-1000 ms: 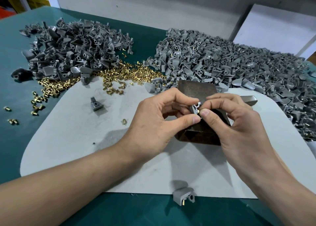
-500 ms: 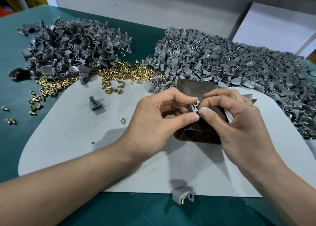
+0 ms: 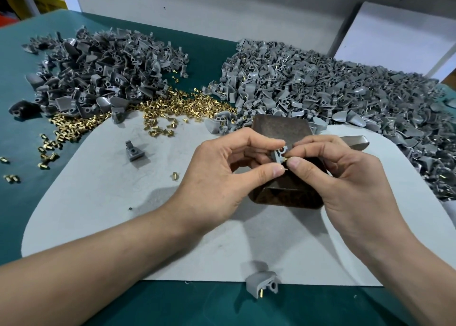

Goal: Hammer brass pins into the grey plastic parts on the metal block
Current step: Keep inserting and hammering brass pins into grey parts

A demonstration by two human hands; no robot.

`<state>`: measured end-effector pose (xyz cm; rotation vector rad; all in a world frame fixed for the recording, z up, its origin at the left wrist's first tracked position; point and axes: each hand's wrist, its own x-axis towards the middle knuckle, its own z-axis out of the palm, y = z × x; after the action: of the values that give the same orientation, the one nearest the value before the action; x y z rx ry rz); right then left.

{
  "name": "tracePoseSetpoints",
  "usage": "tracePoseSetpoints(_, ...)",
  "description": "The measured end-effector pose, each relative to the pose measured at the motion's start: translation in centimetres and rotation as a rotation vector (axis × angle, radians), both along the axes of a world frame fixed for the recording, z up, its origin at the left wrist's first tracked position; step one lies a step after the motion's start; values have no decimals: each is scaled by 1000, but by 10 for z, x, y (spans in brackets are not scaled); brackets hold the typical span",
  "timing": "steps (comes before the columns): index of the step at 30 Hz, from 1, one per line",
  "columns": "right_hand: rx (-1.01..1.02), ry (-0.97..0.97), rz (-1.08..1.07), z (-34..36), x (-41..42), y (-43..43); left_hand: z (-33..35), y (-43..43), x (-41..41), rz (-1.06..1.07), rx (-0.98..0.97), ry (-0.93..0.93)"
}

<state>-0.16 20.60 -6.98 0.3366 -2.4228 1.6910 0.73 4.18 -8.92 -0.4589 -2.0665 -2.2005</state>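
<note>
- Head view: both hands are meeting just above the metal block point(image 3: 278, 128), which is sitting on the pale mat point(image 3: 98, 202).
- The left hand point(image 3: 222, 167) is pinching a grey plastic part point(image 3: 280, 153) between thumb and forefinger, with the other fingers curling in beneath. As far as I can tell, the part is hanging in the air over the block, not resting on it.
- The right hand point(image 3: 345, 177) is gripping a brass pin point(image 3: 285, 159) between thumb tip and forefinger, at the part's lower hole. How deep it is sitting is too small to tell.
- To my eye this is the pin-starting step. The pin should be going in straight along the hole, with the part held steady, before anything goes down on the block for a blow.
- Both wrists are angling inward, forearms coming in from the near corners, thumbs nearly touching.
- What looks like the hammer head point(image 3: 355, 141) is lying just behind the right hand, and nobody is touching it.
- Loose pins point(image 3: 187, 106) are lying at the mat's far edge, between a darker heap point(image 3: 98, 74) and a lighter heap point(image 3: 320, 91).
- One pinned part point(image 3: 262, 285) is sitting at the mat's near edge.
</note>
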Motion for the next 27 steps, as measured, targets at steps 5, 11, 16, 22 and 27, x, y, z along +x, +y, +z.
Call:
tracePoseSetpoints(5, 7, -3, -22, -1, 1, -1, 1, 1, 0, 5, 3, 4)
tracePoseSetpoints(11, -49, -30, -37, 1, 3, -1, 1, 1, 0, 3, 0, 13)
tracePoseSetpoints(16, -34, -38, -39, 2, 4, -3, 2, 2, 0, 5, 0, 16)
tracePoseSetpoints(22, -32, -43, -33, 2, 4, -3, 2, 2, 0, 5, 1, 20)
tracePoseSetpoints(27, -29, -48, -32, 1, 4, -3, 1, 2, 0, 9, 3, 17)
